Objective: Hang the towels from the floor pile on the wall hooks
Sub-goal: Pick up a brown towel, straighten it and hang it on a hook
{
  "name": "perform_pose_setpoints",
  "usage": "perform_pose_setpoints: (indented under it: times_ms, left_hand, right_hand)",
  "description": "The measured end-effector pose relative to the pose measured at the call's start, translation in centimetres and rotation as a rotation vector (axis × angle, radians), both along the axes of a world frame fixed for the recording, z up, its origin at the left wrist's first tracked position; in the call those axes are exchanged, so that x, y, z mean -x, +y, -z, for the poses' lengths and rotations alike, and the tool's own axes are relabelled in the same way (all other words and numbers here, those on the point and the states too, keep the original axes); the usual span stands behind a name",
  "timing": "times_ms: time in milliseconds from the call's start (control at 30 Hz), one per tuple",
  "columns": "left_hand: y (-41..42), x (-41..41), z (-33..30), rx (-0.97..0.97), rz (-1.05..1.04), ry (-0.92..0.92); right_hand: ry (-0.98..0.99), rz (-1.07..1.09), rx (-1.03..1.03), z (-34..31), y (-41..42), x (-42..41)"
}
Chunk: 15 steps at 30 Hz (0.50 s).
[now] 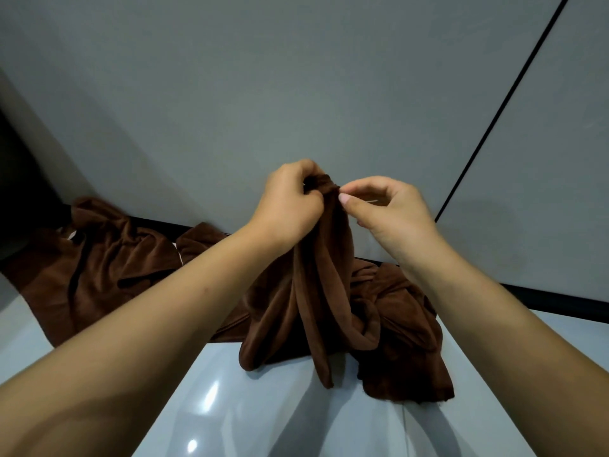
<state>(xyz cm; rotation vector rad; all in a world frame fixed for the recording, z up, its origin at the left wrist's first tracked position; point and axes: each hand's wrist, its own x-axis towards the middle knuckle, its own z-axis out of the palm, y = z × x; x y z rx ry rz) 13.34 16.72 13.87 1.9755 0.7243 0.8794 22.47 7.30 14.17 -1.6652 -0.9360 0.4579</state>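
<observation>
Two hands lifting one brown towel off the floor pile

One brown towel (324, 291) is hanging lengthwise, its gathered top pointing up at the grey wall (296, 94) and its folds trailing down to the glossy floor (230, 407). The left hand (290, 206) is gripping the bunched top with curled fingers. The right hand (389, 209) is pinching the top edge between thumb and forefinger. More brown towels (99, 265) are lying crumpled along the black baseboard (560, 301), left and behind.
</observation>
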Motion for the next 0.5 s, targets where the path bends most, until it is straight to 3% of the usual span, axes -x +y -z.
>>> perform_pose_setpoints:
  times_ms: [300, 500]
  left_hand:
    - [0.6, 0.7, -2.9, 0.069, -0.047, -0.192]
    - [0.5, 0.7, -4.7, 0.011, -0.077, -0.268]
  right_hand:
    - [-0.151, -0.126, -0.108, -0.6, 0.3, 1.2]
    - [-0.190, -0.197, -0.113, -1.0, 0.4, 2.6]
